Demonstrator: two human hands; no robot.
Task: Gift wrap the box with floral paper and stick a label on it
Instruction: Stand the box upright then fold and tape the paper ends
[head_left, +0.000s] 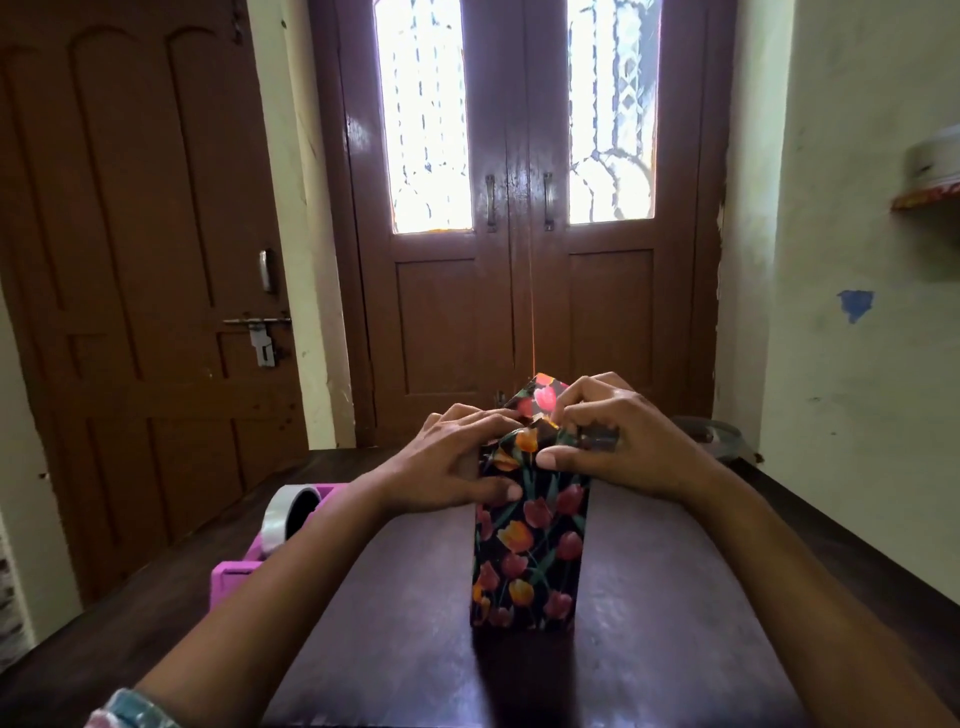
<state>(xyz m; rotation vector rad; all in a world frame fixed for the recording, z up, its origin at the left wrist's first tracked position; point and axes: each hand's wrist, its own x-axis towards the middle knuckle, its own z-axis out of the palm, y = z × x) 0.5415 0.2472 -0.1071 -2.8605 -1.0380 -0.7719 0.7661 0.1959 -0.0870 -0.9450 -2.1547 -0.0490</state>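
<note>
Both hands, left hand (457, 467) and right hand (618, 441), pinch top flaps of upright tulip-print black paper-wrapped box (530, 551) at frame centre; crease flaps tight, keep box steady.

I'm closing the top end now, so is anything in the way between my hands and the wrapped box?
Nothing visible. Your left hand and right hand both grip the floral-wrapped box at its top folds. The pink tape dispenser sits off to the left, not between them.
</note>
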